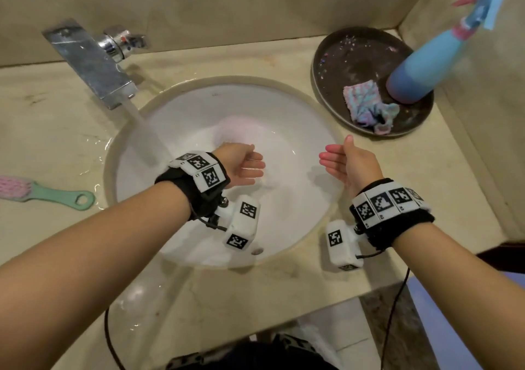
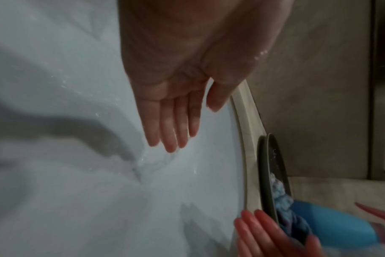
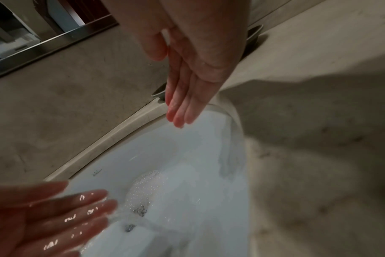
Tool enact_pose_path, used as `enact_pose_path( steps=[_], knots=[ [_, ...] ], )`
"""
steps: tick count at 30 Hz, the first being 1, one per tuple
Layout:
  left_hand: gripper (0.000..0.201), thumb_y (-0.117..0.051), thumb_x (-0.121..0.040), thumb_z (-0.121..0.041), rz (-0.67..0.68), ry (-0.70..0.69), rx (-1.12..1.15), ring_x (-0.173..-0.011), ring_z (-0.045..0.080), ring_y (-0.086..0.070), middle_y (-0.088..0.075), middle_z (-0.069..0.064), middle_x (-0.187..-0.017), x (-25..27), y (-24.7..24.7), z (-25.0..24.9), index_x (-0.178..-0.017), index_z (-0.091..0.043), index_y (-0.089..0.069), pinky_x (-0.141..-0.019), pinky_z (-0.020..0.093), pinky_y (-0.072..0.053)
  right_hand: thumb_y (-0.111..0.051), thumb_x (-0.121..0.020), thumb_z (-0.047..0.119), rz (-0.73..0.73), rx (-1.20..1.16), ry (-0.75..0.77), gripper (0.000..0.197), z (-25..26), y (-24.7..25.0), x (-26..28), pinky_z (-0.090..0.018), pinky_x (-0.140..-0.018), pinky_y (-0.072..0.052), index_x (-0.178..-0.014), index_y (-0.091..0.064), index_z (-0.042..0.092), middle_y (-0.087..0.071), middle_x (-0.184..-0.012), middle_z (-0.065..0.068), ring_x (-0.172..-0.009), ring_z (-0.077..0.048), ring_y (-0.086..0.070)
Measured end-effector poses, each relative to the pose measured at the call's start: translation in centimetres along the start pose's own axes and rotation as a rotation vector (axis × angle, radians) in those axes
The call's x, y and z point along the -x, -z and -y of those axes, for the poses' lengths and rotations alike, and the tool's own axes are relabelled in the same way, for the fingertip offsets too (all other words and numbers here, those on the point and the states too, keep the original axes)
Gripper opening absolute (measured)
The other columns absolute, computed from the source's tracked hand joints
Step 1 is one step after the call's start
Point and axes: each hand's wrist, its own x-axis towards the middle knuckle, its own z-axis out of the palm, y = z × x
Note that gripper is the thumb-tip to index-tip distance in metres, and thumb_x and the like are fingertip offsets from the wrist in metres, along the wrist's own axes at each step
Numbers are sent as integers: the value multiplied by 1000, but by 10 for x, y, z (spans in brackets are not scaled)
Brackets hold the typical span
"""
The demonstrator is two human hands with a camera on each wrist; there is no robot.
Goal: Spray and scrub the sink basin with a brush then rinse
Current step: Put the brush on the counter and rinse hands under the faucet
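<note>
The white round sink basin (image 1: pixel 298 130) holds foamy water, and a stream runs from the chrome faucet (image 1: pixel 93 62) into its left side. My left hand (image 1: pixel 247 167) hovers palm-up over the middle of the basin, fingers straight and wet, holding nothing. My right hand (image 1: pixel 336 160) is over the basin's right rim, fingers straight together and empty. Both hands also show in the wrist views: left hand (image 2: pixel 171 121), right hand (image 3: pixel 187 97). The pink-bristled brush with a green handle (image 1: pixel 42 193) lies on the counter at the far left. The blue spray bottle (image 1: pixel 431 59) stands in a dark tray at the back right.
A dark round tray (image 1: pixel 341 65) at the back right also holds a crumpled blue-pink cloth (image 1: pixel 366 105). The beige stone counter (image 1: pixel 56 130) is wet around the basin. Walls close in behind and to the right. A black cable hangs from each wrist.
</note>
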Motion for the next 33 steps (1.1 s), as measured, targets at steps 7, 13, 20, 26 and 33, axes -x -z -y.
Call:
enact_pose_path(
  steps=[7, 13, 20, 26, 33],
  knots=[
    [30, -35, -101, -25, -191, -26, 27, -77, 15, -57, -58, 3, -86, -1, 30, 3, -80, -13, -54, -91, 35, -40, -28, -102, 38, 6, 6, -4, 46, -2, 7, 1, -25, -78, -51, -91, -61, 7, -66, -85, -7, -78, -16, -64],
    [29, -36, -101, -25, -261, -69, 157, -80, 14, -59, -61, 3, -89, 17, 70, 2, -84, -13, -56, -85, 32, -44, -28, -102, 38, 24, 17, 0, 47, 6, 0, 0, -27, -80, -51, -91, -62, 6, -66, -84, -7, -77, -16, -64],
    [28, -36, -100, -22, -374, -126, 342, -77, 14, -58, -60, 4, -87, 45, 112, 11, -83, -13, -55, -73, 27, -44, -27, -102, 38, 111, 49, 6, 46, 21, -18, 0, -25, -78, -50, -101, -59, 5, -65, -86, -9, -77, -15, -64],
    [28, -32, -102, -18, -465, -162, 539, -92, 18, -59, -60, 6, -90, 62, 137, 19, -85, -10, -53, -86, 30, -44, -25, -102, 36, 169, 72, 21, 47, 31, -32, 4, -22, -69, -50, -89, -59, 6, -64, -82, -8, -74, -15, -63],
    [25, -32, -101, -18, -468, -195, 680, -109, 20, -57, -61, 7, -107, 76, 145, 32, -95, -8, -54, -91, 31, -43, -29, -101, 39, 215, 94, 45, 45, 34, -36, 6, -25, -74, -51, -85, -59, 9, -65, -86, -9, -77, -17, -63]
  ],
)
